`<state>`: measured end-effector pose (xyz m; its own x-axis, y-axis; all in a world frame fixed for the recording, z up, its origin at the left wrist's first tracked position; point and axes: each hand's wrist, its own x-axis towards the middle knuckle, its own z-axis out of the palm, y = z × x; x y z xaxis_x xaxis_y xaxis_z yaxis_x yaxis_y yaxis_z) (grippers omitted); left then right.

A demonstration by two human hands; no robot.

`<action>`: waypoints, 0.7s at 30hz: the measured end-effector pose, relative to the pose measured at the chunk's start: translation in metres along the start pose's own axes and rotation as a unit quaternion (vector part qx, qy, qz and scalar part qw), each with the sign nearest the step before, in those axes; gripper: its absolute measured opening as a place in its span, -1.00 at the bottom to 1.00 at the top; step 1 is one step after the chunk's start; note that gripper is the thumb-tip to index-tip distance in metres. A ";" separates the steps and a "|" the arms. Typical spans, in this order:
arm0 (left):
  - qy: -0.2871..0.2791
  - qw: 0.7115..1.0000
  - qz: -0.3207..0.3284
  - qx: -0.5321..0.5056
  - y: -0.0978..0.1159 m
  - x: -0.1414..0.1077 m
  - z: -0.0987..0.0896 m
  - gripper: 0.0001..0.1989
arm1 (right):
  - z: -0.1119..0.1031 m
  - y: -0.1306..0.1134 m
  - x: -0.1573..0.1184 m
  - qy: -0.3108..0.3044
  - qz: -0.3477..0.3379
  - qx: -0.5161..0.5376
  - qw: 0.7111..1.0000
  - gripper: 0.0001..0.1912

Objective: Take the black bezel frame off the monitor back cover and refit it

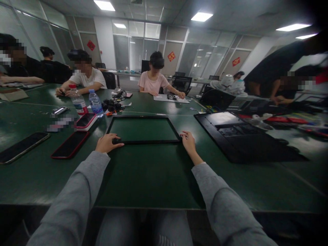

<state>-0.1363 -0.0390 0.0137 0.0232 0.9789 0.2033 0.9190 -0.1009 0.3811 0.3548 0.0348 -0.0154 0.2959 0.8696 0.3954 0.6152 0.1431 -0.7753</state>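
A thin black rectangular frame (147, 141), like a screen bezel, lies on the green table (151, 177) in front of me; the green surface shows through its middle. My left hand (107, 142) grips its near left corner, thumb along the near edge and fingers at the outer side. At the near right corner, my right hand (189, 141) pinches the frame between thumb and fingers. Right of it lies a large black panel (252, 143) with recessed parts and a paler patch at its far end.
Left of the frame lie a red-edged phone (70, 145), a pink-and-white phone (86, 121) and a dark phone (24, 147). Two bottles, one red-capped (79, 102) and one blue-capped (95, 104), stand behind them near a cable heap (112, 106). Co-workers sit across the table.
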 end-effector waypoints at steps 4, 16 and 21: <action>0.013 1.000 0.000 -0.015 0.000 -0.001 0.001 -0.56 | -0.012 0.000 -0.004 0.005 -0.019 -0.029 0.999 -0.54; 0.044 0.996 -0.080 -0.007 -0.003 -0.002 0.007 -0.39 | -0.115 0.027 -0.008 0.237 -0.066 -0.222 0.944 -0.45; 0.060 0.994 -0.084 -0.028 -0.005 0.001 0.009 -0.38 | -0.180 0.073 -0.017 0.387 0.083 -0.202 0.896 -0.30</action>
<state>-0.1369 -0.0359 0.0037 -0.1794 0.9545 0.2382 0.8826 0.0492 0.4676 0.5257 -0.0547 0.0098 0.7299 0.2525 0.6353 0.6836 -0.2764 -0.6755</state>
